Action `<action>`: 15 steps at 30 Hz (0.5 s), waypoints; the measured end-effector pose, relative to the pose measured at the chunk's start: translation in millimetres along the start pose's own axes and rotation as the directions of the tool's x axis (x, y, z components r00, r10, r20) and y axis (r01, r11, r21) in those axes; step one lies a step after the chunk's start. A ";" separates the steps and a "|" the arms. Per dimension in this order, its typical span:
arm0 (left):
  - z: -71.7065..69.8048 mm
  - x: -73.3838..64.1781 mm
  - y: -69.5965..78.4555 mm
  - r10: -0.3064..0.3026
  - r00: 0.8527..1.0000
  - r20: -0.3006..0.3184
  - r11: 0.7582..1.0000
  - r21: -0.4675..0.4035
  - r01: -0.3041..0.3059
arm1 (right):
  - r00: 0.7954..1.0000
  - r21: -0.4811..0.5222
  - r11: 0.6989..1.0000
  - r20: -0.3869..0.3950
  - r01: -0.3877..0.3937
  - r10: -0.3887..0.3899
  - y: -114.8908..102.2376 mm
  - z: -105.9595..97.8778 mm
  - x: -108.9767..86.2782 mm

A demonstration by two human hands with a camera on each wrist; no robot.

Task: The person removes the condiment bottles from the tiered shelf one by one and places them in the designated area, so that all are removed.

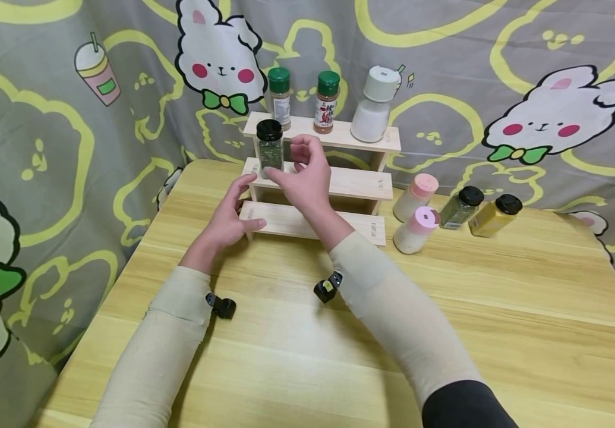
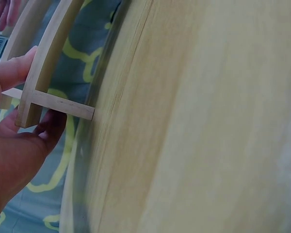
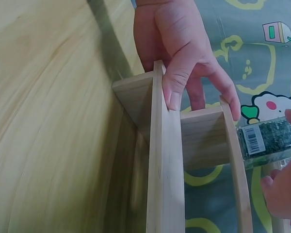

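A glass jar of dried green herbs [image 1: 271, 153] with a black lid stands upright on the middle step of a three-step wooden rack [image 1: 358, 183], near its left end. My right hand [image 1: 309, 178] is just right of the jar, thumb against its lower part and the other fingers apart from it in the head view. The right wrist view shows the jar [image 3: 269, 138] with its base at the step's edge. My left hand [image 1: 224, 220] grips the left end of the rack, its thumb on the lowest step [image 2: 48, 63].
Two green-capped shakers [image 1: 326, 102] and a white-capped jar [image 1: 374, 107] stand on the top step. Right of the rack are two pink-capped jars [image 1: 416, 230], a black-capped herb jar [image 1: 461, 208] and a yellow jar [image 1: 494, 217]. A patterned curtain [image 1: 446, 77] hangs behind the table [image 1: 286, 333].
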State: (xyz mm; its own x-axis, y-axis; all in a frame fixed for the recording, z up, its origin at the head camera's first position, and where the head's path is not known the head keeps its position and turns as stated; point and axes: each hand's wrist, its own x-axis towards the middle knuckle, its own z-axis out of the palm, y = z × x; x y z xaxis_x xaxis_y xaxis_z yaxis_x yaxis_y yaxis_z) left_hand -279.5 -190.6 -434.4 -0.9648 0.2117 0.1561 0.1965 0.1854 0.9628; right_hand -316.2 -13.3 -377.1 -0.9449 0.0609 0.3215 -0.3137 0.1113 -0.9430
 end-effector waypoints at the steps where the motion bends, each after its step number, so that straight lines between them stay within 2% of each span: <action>1: -0.1 0.1 -0.4 0.003 1.000 0.000 1.000 -0.001 -0.003 | 1.000 -0.005 1.000 -0.004 -0.003 0.003 0.4 2.2 1.0; 9: -0.6 0.5 -1.0 -0.008 1.000 0.000 1.000 0.016 0.008 | 0.999 -0.048 0.998 -0.031 0.033 -0.034 5.2 16.2 7.0; 15: -0.6 -0.3 1.7 -0.016 1.000 -0.002 0.999 0.033 0.016 | 0.999 -0.088 0.996 -0.049 0.008 -0.013 8.2 22.1 10.2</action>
State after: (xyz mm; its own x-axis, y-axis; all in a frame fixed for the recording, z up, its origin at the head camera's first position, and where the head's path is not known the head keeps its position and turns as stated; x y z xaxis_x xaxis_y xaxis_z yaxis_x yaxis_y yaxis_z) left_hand -279.0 -190.9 -432.7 -0.9680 0.2073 0.1413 0.1869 0.2204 0.9573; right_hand -330.4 -33.7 -383.5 -0.9351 0.1082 0.3374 -0.3122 0.1990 -0.9289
